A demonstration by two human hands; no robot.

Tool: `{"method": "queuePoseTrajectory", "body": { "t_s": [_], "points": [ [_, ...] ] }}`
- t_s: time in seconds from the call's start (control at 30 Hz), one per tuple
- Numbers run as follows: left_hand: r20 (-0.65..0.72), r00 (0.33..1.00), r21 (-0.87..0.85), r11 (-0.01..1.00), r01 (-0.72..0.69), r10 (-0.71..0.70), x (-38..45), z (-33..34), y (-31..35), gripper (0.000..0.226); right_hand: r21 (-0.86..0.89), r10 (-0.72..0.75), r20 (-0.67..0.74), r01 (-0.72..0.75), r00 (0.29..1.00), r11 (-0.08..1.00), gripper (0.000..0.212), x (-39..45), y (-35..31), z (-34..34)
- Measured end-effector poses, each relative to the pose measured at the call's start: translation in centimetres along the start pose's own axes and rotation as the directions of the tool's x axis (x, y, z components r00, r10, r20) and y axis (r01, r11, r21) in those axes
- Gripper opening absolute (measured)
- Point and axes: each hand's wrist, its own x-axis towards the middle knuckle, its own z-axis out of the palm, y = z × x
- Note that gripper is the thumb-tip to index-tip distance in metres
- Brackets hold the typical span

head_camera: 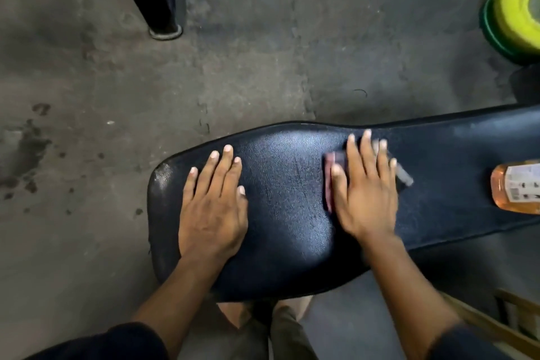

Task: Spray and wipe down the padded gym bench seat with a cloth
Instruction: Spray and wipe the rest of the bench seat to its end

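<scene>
Your left hand [214, 207] flat, fingers open, on black padded vinyl bench seat [289, 213]: likely bracing. Your right hand [365, 193] spread, pressing small dark reddish cloth [331, 181] mid-seat; blur suggests wiping. Amber plastic spray bottle [515, 188] parked on pad, right, within reach.

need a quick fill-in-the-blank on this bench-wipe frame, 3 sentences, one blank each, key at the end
1. The right hand presses a cloth flat on the black ____.
2. The left hand lies flat on the padded bench seat and holds ____.
3. The bottle lying on the seat contains an ____-coloured liquid.

Missing words: bench seat; nothing; orange
</scene>
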Motion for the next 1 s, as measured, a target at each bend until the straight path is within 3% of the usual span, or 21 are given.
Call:
{"method": "queuePoseTrajectory", "body": {
  "t_s": [0.07, 0.13, 0.27, 0.37, 0.43, 0.5, 0.57, 0.63, 0.7, 0.83, 0.93, 1.0],
  "points": [
    [-0.001, 1.0, 0.004, 1.0, 0.005, -0.005, -0.1, 0.2, 0.0, 0.055, -0.009, 0.03, -0.007, -0.03, 1.0, 0.999, 0.072, 3.5, -3.0, 0.1],
    [0.005, 1.0, -0.004, 1.0, 0.009, -0.009, -0.1, -0.1, 0.2, 0.055, -0.046, -0.107, 0.016, 0.108, 0.994, 0.993, 0.071, 3.2, -5.9, 1.1],
    [0.017, 1.0, -0.003, 1.0, 0.015, -0.015, 0.0, -0.8, 0.6, 0.056, 0.022, -0.341, 0.056, 0.34, 0.939, 0.94, 0.069, -6.6, -6.9, 3.5],
    [0.013, 1.0, -0.009, 1.0, 0.02, -0.02, 0.1, -1.0, 0.8, 0.055, -0.004, -0.39, 0.095, 0.392, 0.916, 0.92, 0.069, -12.7, -2.4, 4.0],
    [0.012, 1.0, -0.012, 1.0, 0.02, -0.02, 0.2, -0.9, 1.0, 0.054, -0.036, -0.302, 0.081, 0.305, 0.95, 0.952, 0.07, -12.6, 1.5, 3.5],
    [0.004, 1.0, -0.012, 1.0, 0.019, -0.019, 0.2, -0.9, 1.0, 0.054, -0.009, -0.127, 0.028, 0.128, 0.991, 0.992, 0.071, -10.1, 4.0, 2.7],
    [0.0, 1.0, -0.008, 1.0, 0.021, -0.021, 0.1, -0.8, 0.9, 0.053, 0.034, 0.067, -0.017, -0.067, 0.998, 0.997, 0.072, -6.6, 3.7, 1.9],
    [-0.001, 1.0, -0.004, 1.0, 0.023, -0.023, 0.0, -0.7, 0.9, 0.053, 0.037, 0.154, -0.023, -0.154, 0.988, 0.987, 0.075, -3.6, 1.2, 1.6],
    [-0.002, 1.0, 0.003, 1.0, 0.024, -0.024, -0.1, -0.7, 0.9, 0.054, -0.007, 0.075, 0.001, -0.075, 0.997, 0.997, 0.077, -2.7, -2.3, 1.9],
    [0.004, 1.0, 0.003, 1.0, 0.023, -0.023, 0.0, -0.8, 1.0, 0.055, 0.059, -0.256, 0.025, 0.254, 0.966, 0.965, 0.073, -8.2, -6.8, 4.0],
    [0.002, 1.0, -0.008, 1.0, 0.022, -0.022, 0.1, -0.8, 0.9, 0.055, 0.06, -0.393, 0.071, 0.39, 0.917, 0.919, 0.071, -13.8, -4.8, 4.9],
    [0.001, 1.0, -0.008, 1.0, 0.019, -0.019, 0.1, -0.7, 0.9, 0.054, 0.012, -0.381, 0.102, 0.382, 0.919, 0.924, 0.072, -14.0, -1.4, 4.2]
  ]
}}
